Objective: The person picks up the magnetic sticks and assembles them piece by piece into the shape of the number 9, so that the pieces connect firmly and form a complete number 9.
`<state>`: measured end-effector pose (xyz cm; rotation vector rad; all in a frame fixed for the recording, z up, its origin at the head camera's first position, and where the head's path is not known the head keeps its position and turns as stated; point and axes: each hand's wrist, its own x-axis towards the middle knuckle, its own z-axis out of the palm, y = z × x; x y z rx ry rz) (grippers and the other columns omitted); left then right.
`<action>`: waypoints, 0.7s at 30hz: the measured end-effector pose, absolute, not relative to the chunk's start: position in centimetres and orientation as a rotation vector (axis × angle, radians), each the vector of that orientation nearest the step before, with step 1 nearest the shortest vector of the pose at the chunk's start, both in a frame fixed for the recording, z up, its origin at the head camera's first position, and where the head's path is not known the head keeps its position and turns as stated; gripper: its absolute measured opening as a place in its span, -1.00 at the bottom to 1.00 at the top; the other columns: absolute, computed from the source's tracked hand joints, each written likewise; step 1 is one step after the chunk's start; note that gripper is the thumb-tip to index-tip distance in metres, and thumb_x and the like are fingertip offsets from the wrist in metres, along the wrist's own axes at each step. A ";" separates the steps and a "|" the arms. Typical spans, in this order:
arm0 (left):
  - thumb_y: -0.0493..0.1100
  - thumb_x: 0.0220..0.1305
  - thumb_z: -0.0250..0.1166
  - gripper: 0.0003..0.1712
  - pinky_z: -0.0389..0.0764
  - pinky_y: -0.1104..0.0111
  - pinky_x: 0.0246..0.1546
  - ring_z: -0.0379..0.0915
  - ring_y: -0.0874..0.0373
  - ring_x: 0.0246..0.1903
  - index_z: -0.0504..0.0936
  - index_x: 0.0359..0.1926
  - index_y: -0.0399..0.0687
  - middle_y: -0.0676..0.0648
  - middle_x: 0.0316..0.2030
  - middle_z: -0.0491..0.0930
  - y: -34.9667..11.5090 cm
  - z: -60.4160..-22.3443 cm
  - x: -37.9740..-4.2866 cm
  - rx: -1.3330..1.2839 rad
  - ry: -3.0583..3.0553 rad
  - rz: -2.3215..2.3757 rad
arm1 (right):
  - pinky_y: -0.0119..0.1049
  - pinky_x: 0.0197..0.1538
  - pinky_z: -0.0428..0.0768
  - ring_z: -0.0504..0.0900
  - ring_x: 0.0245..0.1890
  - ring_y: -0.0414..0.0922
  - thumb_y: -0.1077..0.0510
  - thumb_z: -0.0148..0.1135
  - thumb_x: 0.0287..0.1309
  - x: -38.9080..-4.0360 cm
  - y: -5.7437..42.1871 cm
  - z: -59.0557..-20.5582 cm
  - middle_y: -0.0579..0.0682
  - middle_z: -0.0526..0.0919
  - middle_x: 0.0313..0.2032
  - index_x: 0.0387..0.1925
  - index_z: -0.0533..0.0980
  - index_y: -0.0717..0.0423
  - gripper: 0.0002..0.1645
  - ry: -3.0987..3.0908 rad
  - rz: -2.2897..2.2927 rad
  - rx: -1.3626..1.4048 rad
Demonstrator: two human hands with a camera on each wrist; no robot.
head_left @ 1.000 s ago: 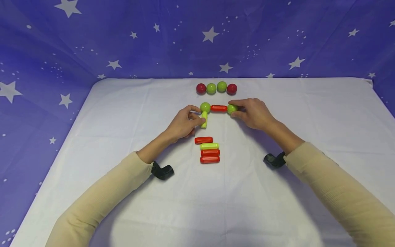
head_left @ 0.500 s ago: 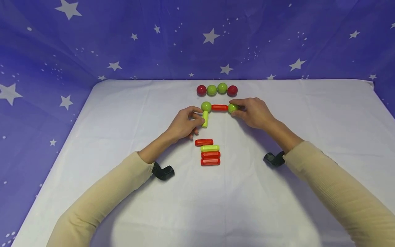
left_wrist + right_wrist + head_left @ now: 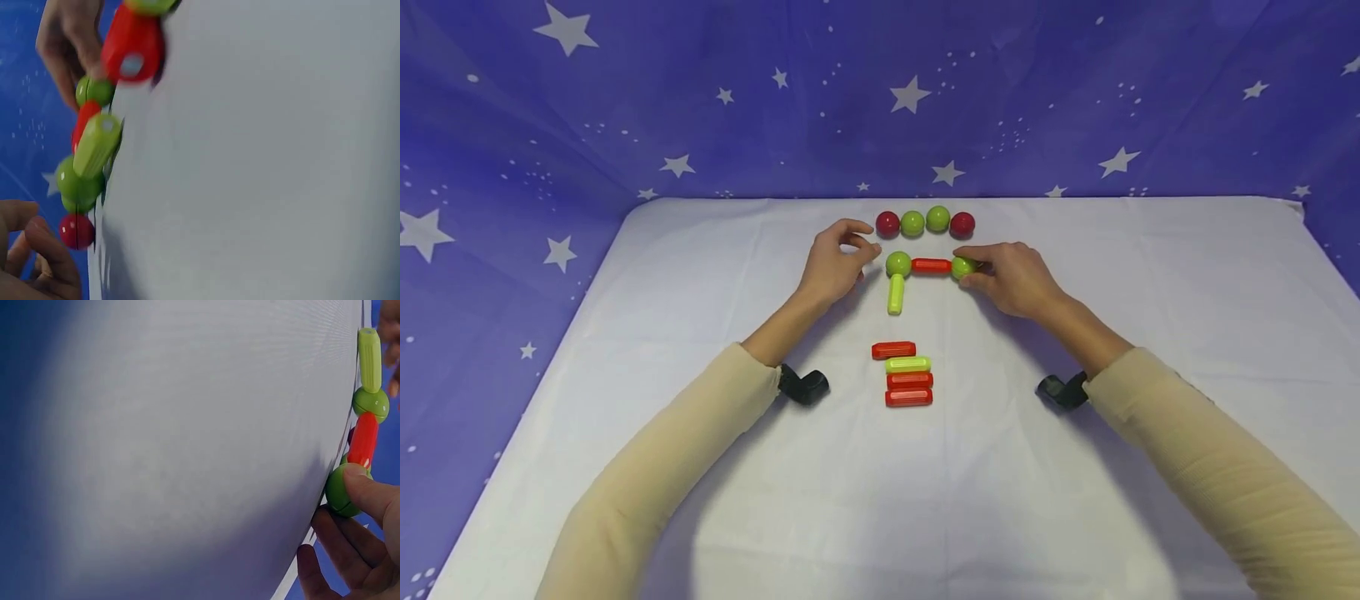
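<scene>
Nothing is held by the left hand [image 3: 835, 262]: its fingers are loosely bent, thumb and forefinger are kept apart, and the fingertips are placed just beside the left red ball [image 3: 887, 224] of the back row. By the right hand [image 3: 1018, 279], the right-end green ball [image 3: 962, 267] is pinched between thumb and fingers. That ball is met by one end of a horizontal red rod [image 3: 932, 266], whose other end is set against the corner green ball [image 3: 898, 264]; from there a yellow-green rod [image 3: 895, 295] is pointed toward the person, so that a right-angled chain is formed on the white cloth [image 3: 947, 500]. Behind the chain, the back row is completed by two green balls [image 3: 912, 223] and a right red ball [image 3: 962, 224]. Nearer the person, four loose rods are laid crosswise, one behind another: a far red rod [image 3: 893, 350], shifted slightly left, then a loose yellow-green rod [image 3: 907, 365] and two near red rods [image 3: 908, 397]. Both forearms are covered by beige sleeves [image 3: 670, 458], and a black device [image 3: 805, 387] is seen at each wrist. The cloth is bordered at the back and left by a blue star-patterned backdrop [image 3: 820, 33].
</scene>
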<state>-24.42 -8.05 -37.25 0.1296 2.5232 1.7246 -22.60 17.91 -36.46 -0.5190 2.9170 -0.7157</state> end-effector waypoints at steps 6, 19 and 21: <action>-0.27 0.36 0.26 -0.62 0.40 0.47 -0.65 0.44 0.13 -0.52 0.54 0.18 -0.16 -0.17 0.01 0.54 -7.6 -37.6 -28.0 0.181 2.518 1.886 | 0.14 0.24 0.30 0.53 0.09 0.16 0.19 0.36 0.21 -22.6 17.8 -36.6 0.20 0.61 0.10 0.25 0.51 0.12 -0.44 2.928 -0.680 -0.525; -0.15 0.34 0.30 -0.48 0.43 0.42 -0.60 0.42 0.11 -0.43 0.48 0.30 -0.01 -0.10 0.11 0.49 -7.2 -38.7 -30.1 0.137 2.527 1.675 | 0.13 0.21 0.34 0.54 0.07 0.15 0.18 0.36 0.21 -22.4 17.8 -36.5 0.20 0.61 0.10 0.25 0.51 0.12 -0.44 2.938 -0.665 -0.530; -0.14 0.32 0.32 -0.45 0.46 0.42 -0.57 0.43 0.11 -0.41 0.46 0.32 0.01 -0.10 0.11 0.49 -7.1 -38.8 -30.2 0.147 2.530 1.632 | 0.14 0.20 0.35 0.54 0.07 0.15 0.18 0.36 0.22 -22.4 17.8 -36.5 0.20 0.61 0.10 0.25 0.51 0.12 -0.44 2.937 -0.664 -0.528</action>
